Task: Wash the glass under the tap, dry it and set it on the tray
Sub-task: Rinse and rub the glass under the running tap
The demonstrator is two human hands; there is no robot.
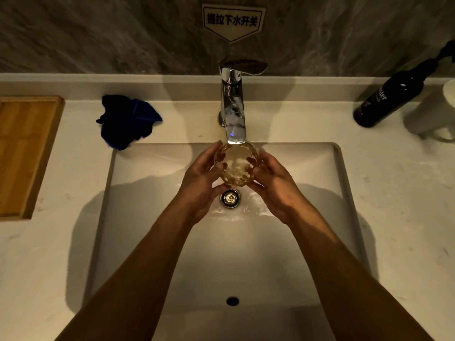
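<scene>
A clear faceted glass [236,166] sits right under the chrome tap [234,107], mouth up, with water running into it and splashing onto the basin. My left hand [200,183] cups its left side and my right hand [273,185] cups its right side, fingers wrapped around the wall. A crumpled dark blue cloth [128,120] lies on the counter left of the tap. The wooden tray [22,153] rests at the far left edge of the counter.
The white sink basin [138,217] has a metal drain [230,198] just below the glass and an overflow hole [232,301] near me. A dark bottle [389,99] and a white mug [440,114] stand at the back right. A sign hangs on the wall.
</scene>
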